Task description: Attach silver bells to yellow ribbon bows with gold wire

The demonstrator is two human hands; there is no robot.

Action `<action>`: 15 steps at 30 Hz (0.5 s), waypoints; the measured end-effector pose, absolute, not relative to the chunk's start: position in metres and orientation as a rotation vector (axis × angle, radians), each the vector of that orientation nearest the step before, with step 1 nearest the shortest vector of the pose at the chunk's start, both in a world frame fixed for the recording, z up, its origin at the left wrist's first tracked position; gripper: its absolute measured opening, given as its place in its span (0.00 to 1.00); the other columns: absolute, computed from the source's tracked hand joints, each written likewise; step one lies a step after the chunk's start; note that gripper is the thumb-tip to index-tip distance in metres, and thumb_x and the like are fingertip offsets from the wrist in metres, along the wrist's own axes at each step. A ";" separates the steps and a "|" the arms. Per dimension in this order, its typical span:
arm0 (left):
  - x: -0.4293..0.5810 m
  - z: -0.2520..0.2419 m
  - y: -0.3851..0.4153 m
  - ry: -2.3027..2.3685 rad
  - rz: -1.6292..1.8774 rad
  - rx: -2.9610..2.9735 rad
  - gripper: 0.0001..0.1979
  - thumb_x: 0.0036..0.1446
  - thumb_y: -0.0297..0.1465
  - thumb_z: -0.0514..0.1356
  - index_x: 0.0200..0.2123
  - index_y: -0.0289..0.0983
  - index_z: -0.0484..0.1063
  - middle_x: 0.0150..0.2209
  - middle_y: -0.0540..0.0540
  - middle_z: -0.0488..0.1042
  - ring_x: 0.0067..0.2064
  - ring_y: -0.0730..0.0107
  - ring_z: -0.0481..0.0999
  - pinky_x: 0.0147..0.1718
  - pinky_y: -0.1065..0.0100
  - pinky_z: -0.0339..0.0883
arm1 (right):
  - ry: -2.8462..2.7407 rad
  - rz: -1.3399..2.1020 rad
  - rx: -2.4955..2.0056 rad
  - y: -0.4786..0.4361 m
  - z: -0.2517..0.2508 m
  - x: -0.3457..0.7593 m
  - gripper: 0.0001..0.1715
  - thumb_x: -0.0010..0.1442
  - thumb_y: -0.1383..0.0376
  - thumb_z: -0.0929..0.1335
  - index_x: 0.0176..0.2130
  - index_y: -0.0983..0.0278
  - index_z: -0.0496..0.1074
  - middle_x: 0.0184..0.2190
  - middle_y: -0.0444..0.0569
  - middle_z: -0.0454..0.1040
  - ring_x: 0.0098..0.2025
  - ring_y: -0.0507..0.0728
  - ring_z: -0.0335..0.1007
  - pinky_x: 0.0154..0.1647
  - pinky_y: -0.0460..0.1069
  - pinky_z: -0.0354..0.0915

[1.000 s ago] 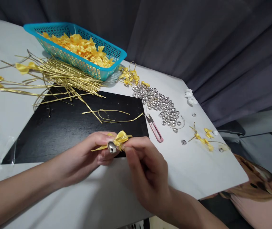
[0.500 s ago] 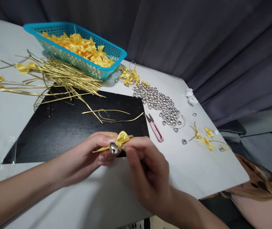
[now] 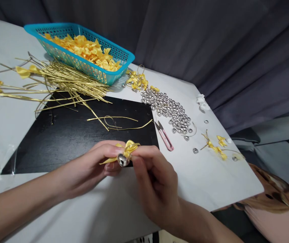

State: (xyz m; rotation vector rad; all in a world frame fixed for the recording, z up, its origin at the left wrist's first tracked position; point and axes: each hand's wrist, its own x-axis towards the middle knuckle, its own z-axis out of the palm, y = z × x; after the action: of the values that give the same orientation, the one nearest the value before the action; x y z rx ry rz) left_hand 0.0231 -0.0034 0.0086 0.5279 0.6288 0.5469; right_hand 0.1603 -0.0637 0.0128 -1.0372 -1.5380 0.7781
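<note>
Our left hand (image 3: 94, 168) keeps its grip pinched on the gold wire tail (image 3: 106, 160). The silver bell (image 3: 121, 160) has dipped and turned slightly under the yellow bow (image 3: 130, 146), which our right hand (image 3: 154, 182) pinches just above the worktop (image 3: 210, 175). We judge the twist tighter.

Both hands (image 3: 124, 168) pinch a yellow bow (image 3: 130, 147) with silver bell (image 3: 122, 160).

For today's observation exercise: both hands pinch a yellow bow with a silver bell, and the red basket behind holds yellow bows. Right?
Not quite. The head view shows the basket is turquoise, not red. The rest stands: left hand and right hand pinch the yellow bow with its silver bell, and the basket holds yellow bows.
</note>
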 end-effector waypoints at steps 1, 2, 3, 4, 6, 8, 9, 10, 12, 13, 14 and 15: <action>0.023 0.008 -0.003 0.619 0.547 0.527 0.04 0.41 0.29 0.63 0.20 0.34 0.72 0.19 0.55 0.61 0.22 0.79 0.51 0.20 0.78 0.53 | -1.537 0.780 -1.028 -0.064 0.013 0.160 0.09 0.63 0.74 0.59 0.40 0.65 0.66 0.25 0.44 0.69 0.20 0.47 0.60 0.27 0.45 0.66; 0.024 0.008 -0.003 0.612 0.550 0.524 0.04 0.41 0.29 0.63 0.20 0.34 0.72 0.19 0.55 0.61 0.22 0.79 0.51 0.20 0.78 0.53 | -1.537 0.780 -1.021 -0.064 0.013 0.160 0.09 0.63 0.74 0.59 0.40 0.65 0.66 0.25 0.44 0.69 0.21 0.47 0.61 0.28 0.45 0.66; 0.024 0.008 -0.003 0.602 0.549 0.521 0.05 0.41 0.29 0.63 0.19 0.34 0.71 0.18 0.55 0.61 0.22 0.79 0.51 0.20 0.78 0.54 | -1.537 0.777 -1.020 -0.064 0.014 0.160 0.10 0.63 0.74 0.59 0.40 0.65 0.66 0.25 0.44 0.68 0.21 0.47 0.61 0.28 0.45 0.67; 0.024 0.007 -0.003 0.595 0.548 0.520 0.05 0.41 0.29 0.63 0.19 0.35 0.71 0.18 0.55 0.61 0.22 0.79 0.51 0.20 0.78 0.54 | -1.537 0.768 -1.026 -0.064 0.014 0.160 0.09 0.63 0.74 0.60 0.40 0.65 0.66 0.25 0.43 0.68 0.21 0.47 0.60 0.29 0.45 0.67; 0.024 0.007 -0.003 0.591 0.541 0.525 0.06 0.41 0.29 0.64 0.18 0.35 0.71 0.18 0.56 0.61 0.22 0.79 0.51 0.20 0.78 0.54 | -1.540 0.755 -1.044 -0.064 0.014 0.160 0.09 0.63 0.74 0.60 0.40 0.65 0.66 0.23 0.41 0.65 0.20 0.46 0.57 0.29 0.45 0.67; 0.024 0.007 -0.003 0.603 0.536 0.529 0.06 0.40 0.30 0.64 0.18 0.35 0.71 0.18 0.55 0.61 0.22 0.78 0.51 0.20 0.79 0.54 | -1.544 0.762 -1.055 -0.065 0.013 0.161 0.09 0.63 0.74 0.60 0.40 0.65 0.66 0.23 0.41 0.64 0.19 0.46 0.55 0.29 0.45 0.67; 0.024 0.007 -0.003 0.613 0.534 0.527 0.06 0.40 0.30 0.64 0.19 0.35 0.71 0.18 0.55 0.61 0.22 0.78 0.51 0.20 0.79 0.53 | -1.545 0.771 -1.055 -0.065 0.013 0.161 0.09 0.63 0.74 0.60 0.40 0.64 0.66 0.23 0.41 0.64 0.20 0.46 0.55 0.29 0.45 0.66; 0.024 0.008 -0.003 0.622 0.532 0.521 0.05 0.39 0.30 0.64 0.19 0.35 0.71 0.19 0.55 0.61 0.23 0.78 0.51 0.20 0.79 0.53 | -1.547 0.788 -1.054 -0.065 0.012 0.161 0.09 0.63 0.74 0.60 0.41 0.64 0.66 0.23 0.41 0.64 0.20 0.46 0.55 0.28 0.45 0.66; 0.025 0.008 -0.003 0.618 0.527 0.512 0.05 0.39 0.30 0.64 0.19 0.35 0.71 0.19 0.55 0.61 0.23 0.78 0.52 0.20 0.79 0.53 | -1.543 0.829 -1.045 -0.065 0.011 0.161 0.08 0.64 0.73 0.60 0.41 0.64 0.65 0.23 0.42 0.65 0.20 0.47 0.57 0.26 0.44 0.64; 0.025 0.008 -0.003 0.610 0.525 0.508 0.05 0.39 0.30 0.64 0.18 0.35 0.71 0.19 0.55 0.61 0.23 0.78 0.52 0.20 0.79 0.54 | -1.541 0.843 -1.040 -0.065 0.011 0.161 0.08 0.64 0.73 0.60 0.42 0.64 0.65 0.24 0.42 0.66 0.20 0.47 0.58 0.24 0.44 0.63; 0.025 0.007 -0.003 0.608 0.528 0.503 0.05 0.39 0.30 0.64 0.18 0.35 0.71 0.19 0.55 0.61 0.23 0.78 0.52 0.20 0.79 0.54 | -1.540 0.850 -1.038 -0.065 0.011 0.161 0.08 0.64 0.73 0.60 0.42 0.64 0.64 0.24 0.43 0.68 0.20 0.47 0.59 0.23 0.44 0.62; 0.025 0.007 -0.003 0.612 0.530 0.498 0.05 0.39 0.30 0.65 0.18 0.35 0.72 0.19 0.55 0.61 0.23 0.78 0.52 0.20 0.79 0.55 | -1.544 0.849 -1.038 -0.065 0.011 0.161 0.08 0.64 0.73 0.59 0.42 0.64 0.64 0.25 0.44 0.69 0.21 0.48 0.61 0.23 0.44 0.61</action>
State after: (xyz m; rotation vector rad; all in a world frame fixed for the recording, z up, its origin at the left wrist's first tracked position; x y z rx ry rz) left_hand 0.0248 -0.0025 0.0069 0.4975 0.6118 0.5302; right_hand 0.1613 -0.0648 0.0113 -1.0382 -1.5438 0.8489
